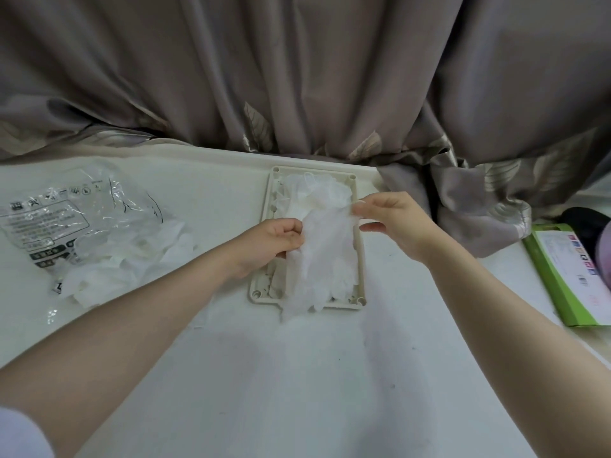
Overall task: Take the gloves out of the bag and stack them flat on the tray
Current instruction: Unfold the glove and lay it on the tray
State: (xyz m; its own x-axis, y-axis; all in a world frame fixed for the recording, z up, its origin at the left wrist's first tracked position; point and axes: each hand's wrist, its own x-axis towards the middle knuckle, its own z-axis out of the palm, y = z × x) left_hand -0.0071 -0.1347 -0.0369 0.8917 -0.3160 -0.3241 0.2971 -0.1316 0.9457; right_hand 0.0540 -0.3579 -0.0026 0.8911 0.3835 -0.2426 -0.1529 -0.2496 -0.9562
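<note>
A thin translucent white glove (322, 249) hangs spread over the beige rectangular tray (361, 285) in the middle of the table. My left hand (267, 247) pinches its left edge. At its upper right corner, my right hand (393, 223) pinches it between thumb and forefinger. The glove's fingers droop over the tray's near rim. More white gloves (314, 190) lie piled at the tray's far end. The clear printed plastic bag (66, 209) lies at the left with several gloves (109, 272) spilling from its near side.
A grey-brown curtain (297, 77) hangs along the table's far edge and drapes onto the table at the right (479, 206). A green and white box (568, 272) lies at the right edge, beside a dark object (591, 229). The white table (297, 375) stretches toward me.
</note>
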